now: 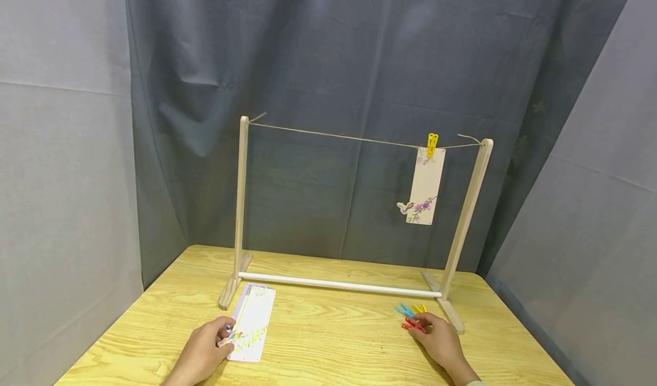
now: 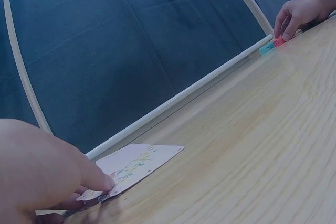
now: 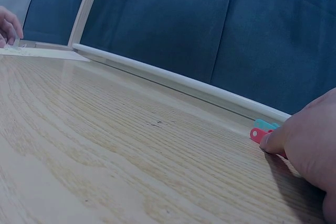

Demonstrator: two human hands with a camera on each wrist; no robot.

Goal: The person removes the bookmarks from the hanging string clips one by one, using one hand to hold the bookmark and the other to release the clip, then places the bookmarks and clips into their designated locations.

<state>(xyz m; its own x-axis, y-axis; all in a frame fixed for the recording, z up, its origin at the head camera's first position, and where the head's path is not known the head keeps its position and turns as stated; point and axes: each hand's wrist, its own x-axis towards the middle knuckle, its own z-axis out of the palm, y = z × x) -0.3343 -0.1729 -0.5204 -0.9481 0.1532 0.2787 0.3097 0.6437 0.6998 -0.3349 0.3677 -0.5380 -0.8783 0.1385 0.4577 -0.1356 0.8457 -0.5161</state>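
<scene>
My left hand [image 1: 203, 346] pinches the lower left edge of a white bookmark card [image 1: 256, 317] printed with yellow flowers and a colourful bird. Its thumb lies on top in the left wrist view. A purple-edged card [image 1: 241, 303] sticks out from beneath it. On the right, my right hand [image 1: 439, 340] pinches a red clothespin [image 1: 413, 325], low over the table. Just behind this one lie a blue clothespin [image 1: 404, 310] and a yellow clothespin [image 1: 420, 308]. In the right wrist view, the thumb hides part of the red clothespin [image 3: 257, 135].
A wooden stand with a left post [image 1: 241, 198], a right post [image 1: 467, 220] and a white bottom bar [image 1: 339, 285] stands on the wood-grain table [image 1: 328, 340]. From its string [image 1: 333, 135] hangs a card with purple flowers [image 1: 425, 186], held by a yellow clothespin [image 1: 432, 145].
</scene>
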